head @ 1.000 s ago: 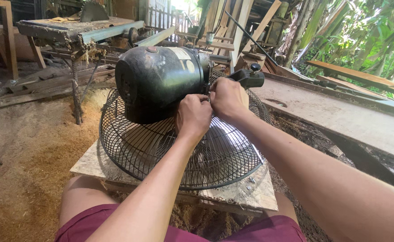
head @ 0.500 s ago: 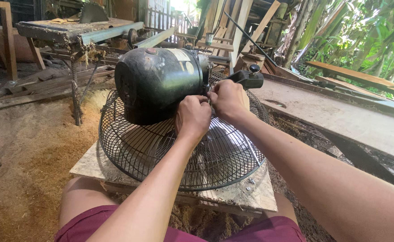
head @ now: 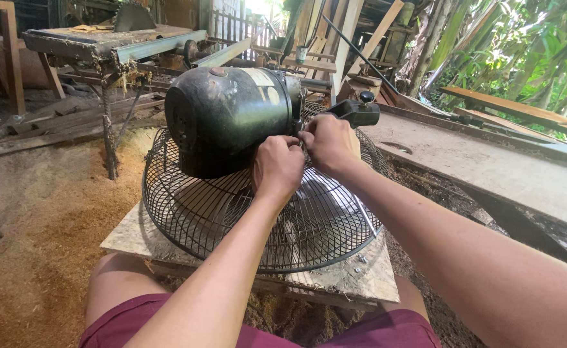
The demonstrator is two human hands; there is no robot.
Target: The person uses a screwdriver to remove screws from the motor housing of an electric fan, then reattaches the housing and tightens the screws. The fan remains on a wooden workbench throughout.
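Left hand (head: 278,166) and right hand (head: 327,143) pinched close together on something small, hidden, beside black fan motor (head: 228,119), wire guard (head: 257,216) lying face-down on board (head: 354,277) for steadiness.

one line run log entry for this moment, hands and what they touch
left hand: on fan motor housing | right hand: pinching at housing edge | wire fan guard: lying on board

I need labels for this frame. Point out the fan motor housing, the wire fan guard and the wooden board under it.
fan motor housing (head: 222,119), head view, on the rounded black side of the casing.
wire fan guard (head: 186,212), head view, on the left part of the mesh.
wooden board (head: 354,277), head view, on the bare right corner.
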